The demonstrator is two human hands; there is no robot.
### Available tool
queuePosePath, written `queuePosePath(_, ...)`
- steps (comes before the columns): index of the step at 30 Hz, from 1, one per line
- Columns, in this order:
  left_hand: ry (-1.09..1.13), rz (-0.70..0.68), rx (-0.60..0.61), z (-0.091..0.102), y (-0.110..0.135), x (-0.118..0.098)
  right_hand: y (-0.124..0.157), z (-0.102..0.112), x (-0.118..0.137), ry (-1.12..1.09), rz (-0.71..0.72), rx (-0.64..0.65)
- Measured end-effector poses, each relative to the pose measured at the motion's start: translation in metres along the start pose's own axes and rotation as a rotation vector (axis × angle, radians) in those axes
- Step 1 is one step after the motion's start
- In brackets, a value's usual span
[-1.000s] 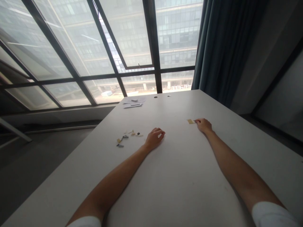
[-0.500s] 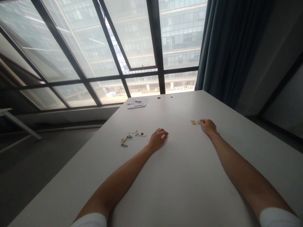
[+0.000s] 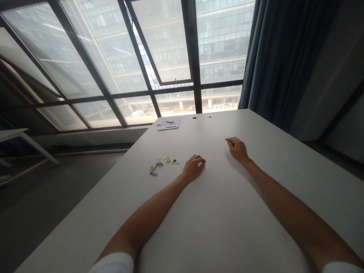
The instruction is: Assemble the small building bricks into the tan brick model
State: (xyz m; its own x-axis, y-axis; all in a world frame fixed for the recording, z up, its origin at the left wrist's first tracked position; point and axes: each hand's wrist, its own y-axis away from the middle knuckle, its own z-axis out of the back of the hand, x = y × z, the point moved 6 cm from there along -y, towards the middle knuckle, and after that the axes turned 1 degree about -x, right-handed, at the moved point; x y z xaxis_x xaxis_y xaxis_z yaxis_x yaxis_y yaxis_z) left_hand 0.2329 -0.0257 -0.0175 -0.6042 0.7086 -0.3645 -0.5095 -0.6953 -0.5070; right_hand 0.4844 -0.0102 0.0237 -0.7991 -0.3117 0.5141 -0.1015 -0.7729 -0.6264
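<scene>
My left hand (image 3: 194,167) rests on the white table (image 3: 210,212), fingers curled and thumb meeting fingertip. Whatever might be in that pinch is too small to make out. To its left lies a loose group of small building-block-like pieces: grey pieces (image 3: 154,174), a tan piece (image 3: 152,167), cream pieces (image 3: 168,160) and a dark piece (image 3: 174,160). My right hand (image 3: 238,149) is lifted a little over the table farther right, its fingertips pinched together and pointing left. I cannot tell what, if anything, they grip. The yellowish piece seen earlier is hidden, apparently behind this hand.
Sheets of paper (image 3: 168,128) with a pen-like item lie at the far left of the table. Near the far edge are a dark round disc (image 3: 194,118) and a small dark-and-white item (image 3: 210,116). Beyond stand windows and a blue curtain (image 3: 261,64).
My right hand has lifted away from the yellowish piece and shifted left, still pinched. My left hand stays in place. The view has turned slightly left.
</scene>
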Motion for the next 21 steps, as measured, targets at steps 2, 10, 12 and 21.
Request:
queuePosePath(2,-0.015,0.021,0.007,-0.001,0.000,0.001,0.012,-0.018,0.022,-0.031,0.087,0.092)
queuePosePath(10,-0.072,0.071,0.075,-0.006,0.002,0.003,0.058,-0.070,0.047,0.125,0.174,0.407)
queuePosePath(12,-0.079,0.076,0.086,-0.006,0.002,0.001,0.063,-0.074,0.047,0.172,0.193,0.478)
queuePosePath(21,-0.082,0.085,0.083,-0.005,0.002,0.000,0.064,-0.074,0.045,0.196,0.195,0.512)
